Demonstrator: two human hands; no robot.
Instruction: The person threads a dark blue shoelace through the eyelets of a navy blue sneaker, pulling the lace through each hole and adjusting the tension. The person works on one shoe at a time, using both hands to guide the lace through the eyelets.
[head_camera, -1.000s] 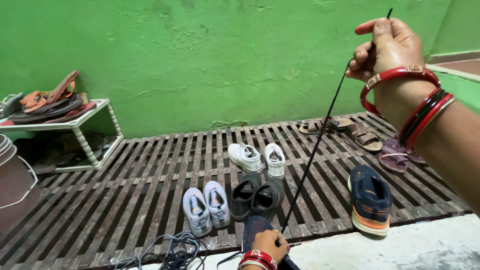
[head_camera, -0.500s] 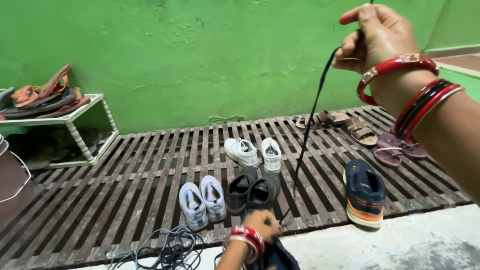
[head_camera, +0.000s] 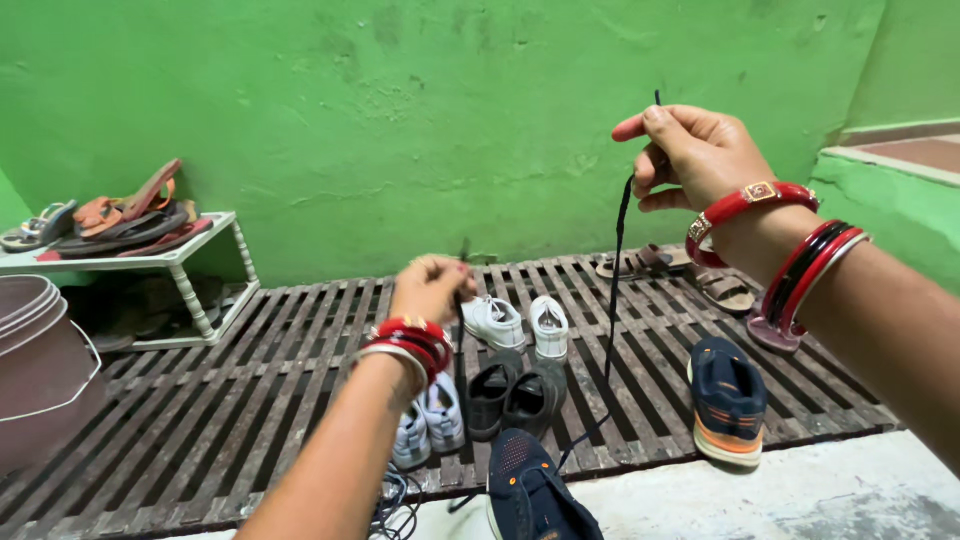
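Lacing the navy sneaker: both lace ends are pulled up.
Your right hand (head_camera: 700, 150) pinches the black shoelace (head_camera: 614, 290) high at 1 o'clock; your left hand (head_camera: 430, 288) grips the other end. The navy sneaker (head_camera: 530, 495) sits at 6 o'clock; tying remains.

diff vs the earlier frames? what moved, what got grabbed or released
The left hand rose from the navy shoe at the bottom edge, letting go of it, and now pinches the other end of the black lace. The right hand came down a little, still pinching the lace, which now hangs slack instead of taut. Unchanged: shoe pairs on the slatted floor, the other navy shoe, the sandal rack.
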